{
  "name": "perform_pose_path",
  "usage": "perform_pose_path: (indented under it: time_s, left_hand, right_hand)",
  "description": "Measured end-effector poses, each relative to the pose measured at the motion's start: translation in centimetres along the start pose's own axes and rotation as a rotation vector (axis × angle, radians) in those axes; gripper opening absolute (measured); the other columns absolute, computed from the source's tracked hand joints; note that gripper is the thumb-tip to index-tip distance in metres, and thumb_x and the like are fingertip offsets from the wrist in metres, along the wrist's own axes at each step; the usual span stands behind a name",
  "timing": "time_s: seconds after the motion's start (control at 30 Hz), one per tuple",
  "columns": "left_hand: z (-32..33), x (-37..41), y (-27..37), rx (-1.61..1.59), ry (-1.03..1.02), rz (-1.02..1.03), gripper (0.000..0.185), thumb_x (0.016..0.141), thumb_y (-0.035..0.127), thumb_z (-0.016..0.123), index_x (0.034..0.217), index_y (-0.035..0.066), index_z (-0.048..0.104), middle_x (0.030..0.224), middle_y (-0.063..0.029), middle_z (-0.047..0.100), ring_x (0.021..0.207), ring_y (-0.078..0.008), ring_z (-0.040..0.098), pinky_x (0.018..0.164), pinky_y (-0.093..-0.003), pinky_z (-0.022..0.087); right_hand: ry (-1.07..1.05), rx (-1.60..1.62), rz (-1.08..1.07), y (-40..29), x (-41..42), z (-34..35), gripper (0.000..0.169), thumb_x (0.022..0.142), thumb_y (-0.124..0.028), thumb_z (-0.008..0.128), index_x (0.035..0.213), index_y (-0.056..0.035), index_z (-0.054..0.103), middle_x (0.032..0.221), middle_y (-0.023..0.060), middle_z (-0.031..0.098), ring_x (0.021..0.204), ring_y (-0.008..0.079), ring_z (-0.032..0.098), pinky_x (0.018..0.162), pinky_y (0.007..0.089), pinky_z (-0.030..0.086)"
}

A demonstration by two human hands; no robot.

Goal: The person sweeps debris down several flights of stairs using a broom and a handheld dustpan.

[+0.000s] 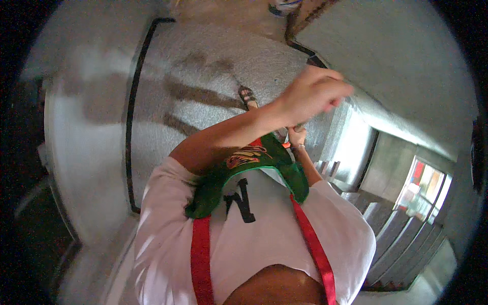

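My left hand (318, 89) is raised across the front of my body, its fingers curled and blurred by motion. Whether it holds anything cannot be seen. Lower and partly behind that forearm, my right hand (297, 136), with a bracelet at the wrist, has bent fingers. A small orange item (286, 145) lies beside it, but the hand's grasp is unclear. A green apron or bag (248, 158) with coloured decoration hangs at my chest on red straps (201, 251), over a white shirt (255, 244). Beyond it shows a foot in a dark strappy sandal (247, 94).
Grey speckled floor (213, 49) spreads ahead, bordered by a black strip (131, 103) on the left. Steps (404, 240) are at the lower right, near a bright window (423, 187). A pale wall (381, 53) stands at upper right. A partly visible blue and white thing (286, 5) is at the top.
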State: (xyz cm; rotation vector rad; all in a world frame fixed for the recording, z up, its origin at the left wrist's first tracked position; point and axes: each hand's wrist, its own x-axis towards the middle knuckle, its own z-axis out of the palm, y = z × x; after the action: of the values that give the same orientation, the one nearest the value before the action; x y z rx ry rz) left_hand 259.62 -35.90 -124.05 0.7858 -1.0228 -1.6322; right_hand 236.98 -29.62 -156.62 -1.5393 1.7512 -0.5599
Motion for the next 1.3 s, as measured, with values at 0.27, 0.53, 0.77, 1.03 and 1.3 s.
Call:
perform_pose_path:
  time_s: [0.27, 0.53, 0.77, 1.03, 1.3]
  left_hand:
    - [-2.8, 9.5, 2.1, 0.315, 0.249, 0.149, 0.025, 0.082, 0.022, 0.054, 0.067, 0.002, 0.052, 0.062, -0.0013, 0.051, 0.056, -0.0050, 0.047, 0.049, -0.0196, 0.037]
    - [-7.1, 19.1, 7.8, -0.010, 0.220, 0.378, 0.005, 0.080, 0.004, 0.050, 0.080, 0.000, 0.047, 0.072, -0.0059, 0.051, 0.067, -0.0140, 0.046, 0.058, -0.0251, 0.039]
    - [-10.6, 24.9, 2.6, 0.988, 0.523, 0.412, 0.015, 0.084, 0.010, 0.046, 0.071, 0.004, 0.043, 0.067, -0.0053, 0.045, 0.064, -0.0134, 0.040, 0.060, -0.0266, 0.035]
    - [-7.9, 28.5, 5.7, 0.556, 0.506, 0.312, 0.022, 0.089, 0.014, 0.044, 0.069, 0.004, 0.042, 0.064, -0.0032, 0.043, 0.057, -0.0111, 0.038, 0.056, -0.0246, 0.033]
    - [-12.2, 26.0, 12.8, 0.213, 0.407, 0.475, 0.006, 0.074, 0.012, 0.053, 0.075, 0.007, 0.050, 0.069, -0.0054, 0.050, 0.061, -0.0184, 0.046, 0.055, -0.0298, 0.036]
  right_hand:
    - [0.241, 0.234, -0.384, -6.5, 20.0, 7.6, 0.027, 0.062, -0.020, 0.067, 0.085, -0.0057, 0.062, 0.073, 0.0119, 0.060, 0.071, 0.0294, 0.058, 0.065, 0.0370, 0.045]
    - [-0.015, 0.160, -0.487, -14.7, 34.0, 1.2, 0.015, 0.064, -0.013, 0.060, 0.070, -0.0009, 0.053, 0.063, 0.0138, 0.053, 0.058, 0.0242, 0.056, 0.056, 0.0324, 0.042]
    - [-0.336, -0.103, -0.398, -9.0, 41.4, -0.4, 0.024, 0.061, -0.020, 0.063, 0.066, -0.0010, 0.050, 0.057, 0.0149, 0.047, 0.053, 0.0264, 0.048, 0.051, 0.0361, 0.038]
    - [-0.323, 0.141, -0.742, -10.0, 48.6, 11.3, 0.041, 0.060, -0.028, 0.065, 0.097, -0.0115, 0.062, 0.092, 0.0131, 0.060, 0.088, 0.0284, 0.056, 0.077, 0.0412, 0.044]
    - [-0.338, 0.750, -0.178, -21.6, 40.1, 8.4, 0.015, 0.060, -0.007, 0.058, 0.074, -0.0029, 0.054, 0.058, 0.0072, 0.050, 0.056, 0.0168, 0.047, 0.054, 0.0291, 0.040]
